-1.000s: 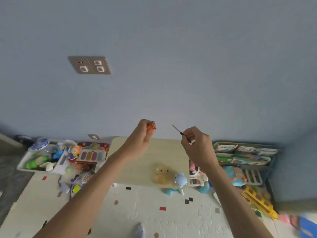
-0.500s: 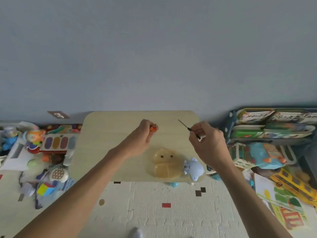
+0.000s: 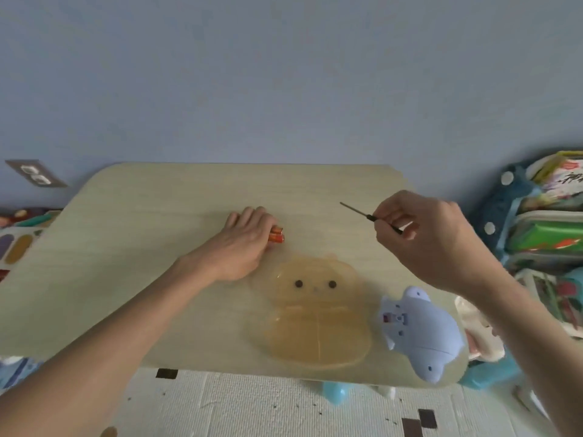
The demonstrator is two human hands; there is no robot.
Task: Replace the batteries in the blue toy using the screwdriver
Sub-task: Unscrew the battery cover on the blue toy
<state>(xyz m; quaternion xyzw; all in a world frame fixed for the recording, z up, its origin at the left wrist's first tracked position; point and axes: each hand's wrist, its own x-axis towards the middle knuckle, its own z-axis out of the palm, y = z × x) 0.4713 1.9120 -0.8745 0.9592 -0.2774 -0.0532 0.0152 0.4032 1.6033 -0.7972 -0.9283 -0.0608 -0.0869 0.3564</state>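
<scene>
The blue dolphin-shaped toy [image 3: 422,332] lies belly-up near the front right corner of the low wooden table [image 3: 142,222], its battery compartment showing. My left hand [image 3: 243,244] rests on the table at centre, fingers closed over orange batteries [image 3: 277,234] whose ends stick out to the right. My right hand [image 3: 432,238] hovers above the table's right side, pinching a thin screwdriver [image 3: 369,217] whose tip points up and left. The toy sits below and slightly left of my right hand, untouched.
A translucent amber bear-shaped tray [image 3: 315,313] lies on the table left of the toy. Shelves with books and toys [image 3: 545,222] stand at the right. Colourful toys [image 3: 15,244] lie on the floor at left. A wall socket [image 3: 34,176] is behind.
The view has tilted down and closer to the table. My left hand has lowered the batteries from mid-air onto the tabletop. My right hand still holds the screwdriver raised.
</scene>
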